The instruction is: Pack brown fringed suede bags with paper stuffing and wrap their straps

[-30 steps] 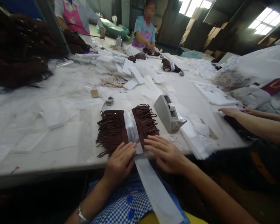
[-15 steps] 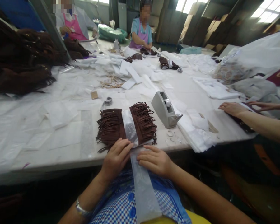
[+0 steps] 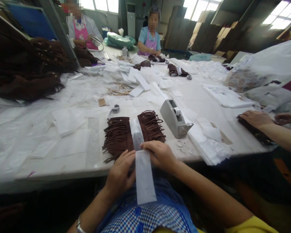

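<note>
A: Where the white strip [image 3: 144, 176] hangs over my lap, left hand [image 3: 120, 171] and right hand [image 3: 160, 155] each pinch an edge.

B: Wrapping step, I judge. It bands the fringed piece [image 3: 117, 136] at the worktop [image 3: 70, 161] edge; next needs tension. Tape dispenser [image 3: 176, 118] just beyond.

Delta vs 1 s ago: both hands were flat on the lower fringe of the brown fringed bag [image 3: 117, 136]. They dropped to the counter [image 3: 70, 161] edge at 0.5 s. Now the right hand [image 3: 161, 155] is back up, fingers across the white wrapping strip [image 3: 144, 178] at the bag's lower edge. The left hand [image 3: 120, 173] is below the edge, against the strip's left side; grip not resolvable. The strip's loose tail ran down the lap to the frame bottom and now ends much higher, so it hangs shorter. The co-worker's hand [image 3: 255, 118] moved off bare counter onto a dark piece [image 3: 259, 134].
</note>
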`<state>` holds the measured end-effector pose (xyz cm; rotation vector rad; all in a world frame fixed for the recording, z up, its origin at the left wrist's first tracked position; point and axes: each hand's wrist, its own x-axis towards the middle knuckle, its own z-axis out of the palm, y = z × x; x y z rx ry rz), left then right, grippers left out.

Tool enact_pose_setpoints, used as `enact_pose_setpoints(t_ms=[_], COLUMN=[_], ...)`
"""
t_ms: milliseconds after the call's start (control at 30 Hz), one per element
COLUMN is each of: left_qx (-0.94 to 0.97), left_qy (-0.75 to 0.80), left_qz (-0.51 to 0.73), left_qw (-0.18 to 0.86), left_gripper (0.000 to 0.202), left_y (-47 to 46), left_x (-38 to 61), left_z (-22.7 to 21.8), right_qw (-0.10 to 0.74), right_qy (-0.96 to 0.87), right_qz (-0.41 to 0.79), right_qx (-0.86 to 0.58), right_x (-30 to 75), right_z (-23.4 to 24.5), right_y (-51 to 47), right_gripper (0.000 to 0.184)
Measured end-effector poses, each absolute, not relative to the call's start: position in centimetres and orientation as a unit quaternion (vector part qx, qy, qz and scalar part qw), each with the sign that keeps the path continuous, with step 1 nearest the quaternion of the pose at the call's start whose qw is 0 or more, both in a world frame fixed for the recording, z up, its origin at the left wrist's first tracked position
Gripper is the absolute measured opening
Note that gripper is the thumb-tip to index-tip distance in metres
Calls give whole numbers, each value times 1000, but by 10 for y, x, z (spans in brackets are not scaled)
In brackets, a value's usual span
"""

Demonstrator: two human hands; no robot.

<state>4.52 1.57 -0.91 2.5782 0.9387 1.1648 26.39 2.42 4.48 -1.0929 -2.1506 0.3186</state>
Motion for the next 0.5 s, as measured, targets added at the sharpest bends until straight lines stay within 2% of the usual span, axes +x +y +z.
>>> enact_pose_setpoints(t_ms=[133, 267, 367, 500], left_qx=[825, 784, 771, 769], left_qy=[366, 435, 459, 477], left_qz=[428, 440, 438, 423], left_qw=[43, 59, 60, 40], left_gripper=[52, 61, 64, 56], left_y=[11, 15, 20, 25], left_x=[49, 61, 68, 72], left_z=[-11, -2, 8, 13], right_qw=[289, 229, 188, 161], right_qy=[-803, -771, -750, -730], right_qz=[152, 128, 107, 81], right_qx=[-498, -580, -626, -660], right_x=[258, 249, 244, 240], right_z=[49, 54, 54, 50], right_y=[45, 58, 65, 76], right_gripper=[17, 8, 16, 28])
